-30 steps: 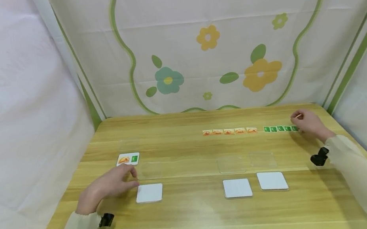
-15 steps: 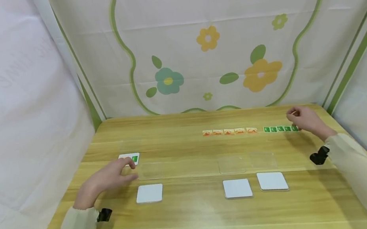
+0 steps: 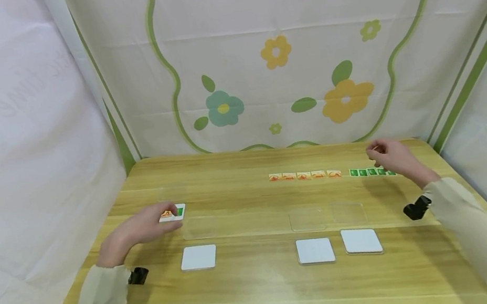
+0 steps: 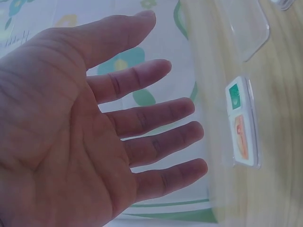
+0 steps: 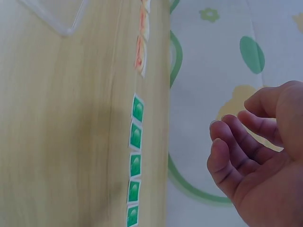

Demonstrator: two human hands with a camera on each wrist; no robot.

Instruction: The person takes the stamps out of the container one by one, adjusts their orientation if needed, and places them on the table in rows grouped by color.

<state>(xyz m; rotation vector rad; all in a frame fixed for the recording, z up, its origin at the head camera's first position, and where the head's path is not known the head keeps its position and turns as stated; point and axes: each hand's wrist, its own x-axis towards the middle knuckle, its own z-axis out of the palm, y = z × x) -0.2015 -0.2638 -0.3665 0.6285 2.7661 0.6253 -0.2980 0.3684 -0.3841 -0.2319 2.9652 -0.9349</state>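
My left hand (image 3: pixel 136 231) hovers just in front of a white card (image 4: pixel 242 120) bearing one green and one orange picture. In the left wrist view its fingers are spread nearly straight and hold nothing. My right hand (image 3: pixel 394 155) is above a row of small green picture pieces (image 5: pixel 135 165) at the right. Its fingers are loosely bent, with nothing visible between them in the right wrist view. To the left of the green row lies a row of small orange picture pieces (image 3: pixel 303 175).
Three blank white cards, the left one (image 3: pixel 198 257), the middle one (image 3: pixel 315 250) and the right one (image 3: pixel 361 240), lie nearer on the wooden table (image 3: pixel 257 298). Clear plastic pieces (image 3: pixel 307 219) lie behind them. White patterned cloth (image 3: pixel 238 57) encloses the table's back and sides.
My right hand has lifted and shifted left over the green row. My left hand has moved slightly up and forward, partly covering the picture card in the head view.
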